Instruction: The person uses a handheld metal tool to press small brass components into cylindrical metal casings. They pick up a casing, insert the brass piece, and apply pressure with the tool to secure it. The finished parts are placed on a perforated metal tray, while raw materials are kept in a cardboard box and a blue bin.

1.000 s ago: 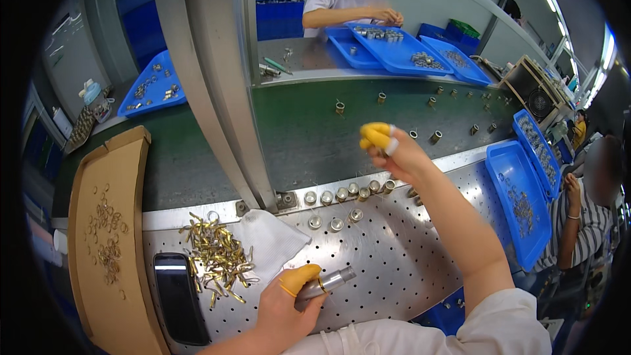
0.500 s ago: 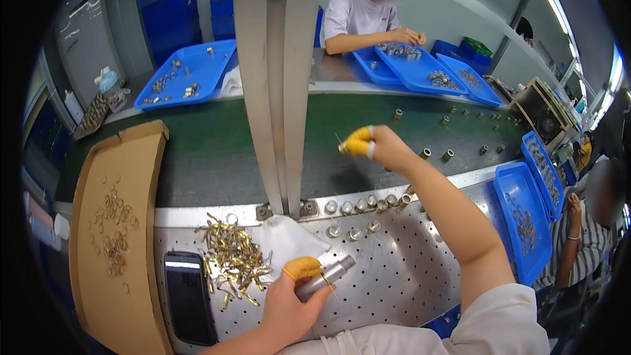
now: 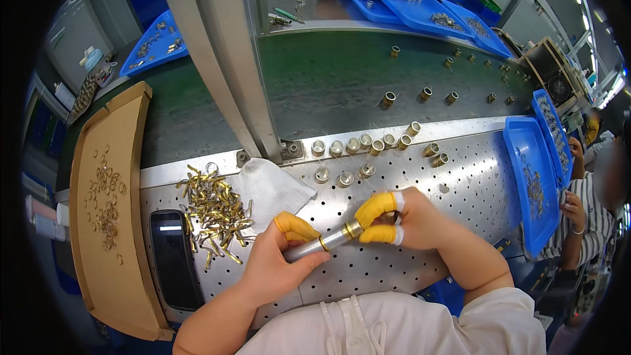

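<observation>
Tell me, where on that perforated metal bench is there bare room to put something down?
Bare patches: right of the right hand up to the blue tray, and the near strip below the left hand. Crowded: the brass pile, white cloth, phone and row of fittings.

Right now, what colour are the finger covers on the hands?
Yellow rubber finger covers, seen best in the head view.

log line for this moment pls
left hand grips metal rod | right hand pinches brass ring at rod tip | brass parts pile nearby
</observation>
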Demonstrator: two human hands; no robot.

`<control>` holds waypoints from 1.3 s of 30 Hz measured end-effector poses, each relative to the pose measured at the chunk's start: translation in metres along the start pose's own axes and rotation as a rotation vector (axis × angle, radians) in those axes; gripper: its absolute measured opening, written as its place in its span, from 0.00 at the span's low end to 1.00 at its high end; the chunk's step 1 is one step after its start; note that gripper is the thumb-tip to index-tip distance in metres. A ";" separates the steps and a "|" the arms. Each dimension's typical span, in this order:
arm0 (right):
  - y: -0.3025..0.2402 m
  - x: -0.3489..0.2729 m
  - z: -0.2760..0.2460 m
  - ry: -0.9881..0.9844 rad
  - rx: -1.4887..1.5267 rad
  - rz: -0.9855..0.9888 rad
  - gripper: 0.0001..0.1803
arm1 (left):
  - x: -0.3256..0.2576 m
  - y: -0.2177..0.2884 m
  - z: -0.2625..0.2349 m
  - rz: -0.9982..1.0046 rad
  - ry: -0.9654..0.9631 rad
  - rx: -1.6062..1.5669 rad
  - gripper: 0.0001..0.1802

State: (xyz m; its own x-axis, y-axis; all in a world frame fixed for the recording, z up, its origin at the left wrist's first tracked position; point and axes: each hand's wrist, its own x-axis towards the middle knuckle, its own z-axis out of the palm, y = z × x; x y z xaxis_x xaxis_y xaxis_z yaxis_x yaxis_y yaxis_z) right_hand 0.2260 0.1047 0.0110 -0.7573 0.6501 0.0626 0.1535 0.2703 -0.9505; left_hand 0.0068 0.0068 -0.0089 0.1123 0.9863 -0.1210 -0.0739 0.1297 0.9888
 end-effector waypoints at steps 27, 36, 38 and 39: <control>-0.005 -0.001 -0.001 -0.030 0.040 0.092 0.22 | -0.001 0.001 0.006 0.298 0.165 0.491 0.19; 0.011 0.000 0.005 -0.063 -0.193 -0.259 0.18 | -0.001 -0.005 0.005 0.352 0.066 0.537 0.18; 0.014 -0.001 0.009 -0.066 -0.242 -0.294 0.16 | -0.001 -0.005 0.007 0.343 0.071 0.513 0.17; 0.014 -0.001 0.011 -0.067 -0.235 -0.311 0.16 | -0.001 -0.005 0.009 0.338 0.072 0.500 0.16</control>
State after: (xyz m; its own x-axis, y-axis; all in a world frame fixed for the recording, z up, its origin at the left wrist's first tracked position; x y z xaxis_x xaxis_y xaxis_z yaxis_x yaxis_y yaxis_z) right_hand 0.2214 0.1002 -0.0061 -0.8292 0.4660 0.3087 0.0460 0.6073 -0.7931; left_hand 0.0156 0.0038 -0.0130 0.0955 0.9711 0.2189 0.3829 -0.2388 0.8924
